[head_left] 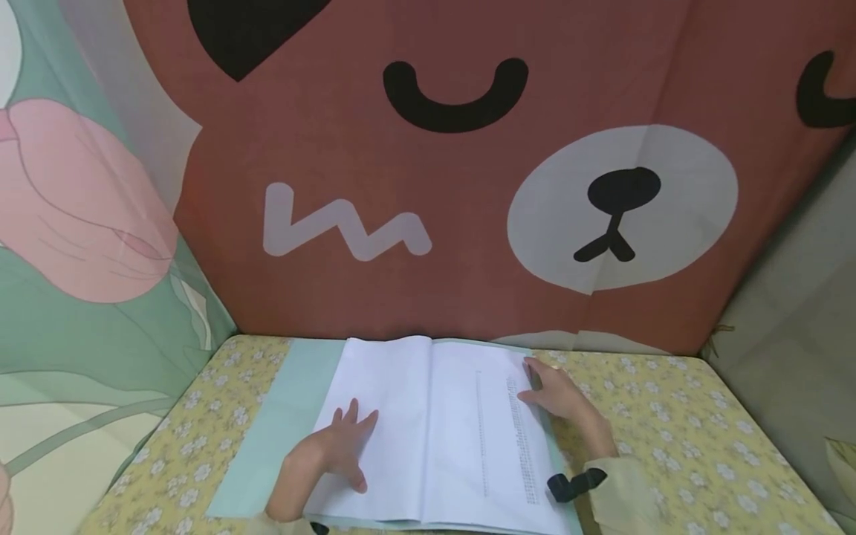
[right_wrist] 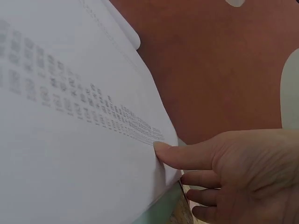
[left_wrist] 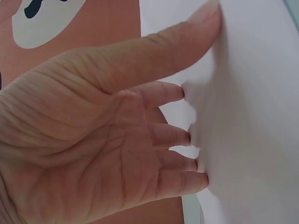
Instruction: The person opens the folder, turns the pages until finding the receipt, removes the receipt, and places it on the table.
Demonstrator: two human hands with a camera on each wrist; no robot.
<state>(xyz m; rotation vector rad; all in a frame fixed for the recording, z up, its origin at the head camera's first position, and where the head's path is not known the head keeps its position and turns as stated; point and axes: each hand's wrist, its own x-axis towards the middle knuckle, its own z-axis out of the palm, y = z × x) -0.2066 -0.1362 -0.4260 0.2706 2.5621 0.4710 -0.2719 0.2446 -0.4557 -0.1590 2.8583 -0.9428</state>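
Note:
A document folder with a mint-green cover [head_left: 270,438] lies spread out, its white sheets opened to two pages. My left hand [head_left: 334,449] rests on the blank left page [head_left: 394,379], fingers spread. In the left wrist view, the fingertips [left_wrist: 201,179] and thumb touch the paper, with the palm raised off it. At the upper outer edge of the printed right page [head_left: 458,438] is my right hand [head_left: 565,397]. It pinches that edge, the thumb [right_wrist: 173,156] on top of the paper and the other fingers at and below the margin. Columns of small print run along this page.
The folder lies on a table with a yellow floral cloth [head_left: 682,446]. Directly behind stands a brown fabric backdrop [head_left: 468,297] with a bear's face. A green printed curtain [head_left: 100,334] hangs on the left and a pale one [head_left: 789,312] on the right.

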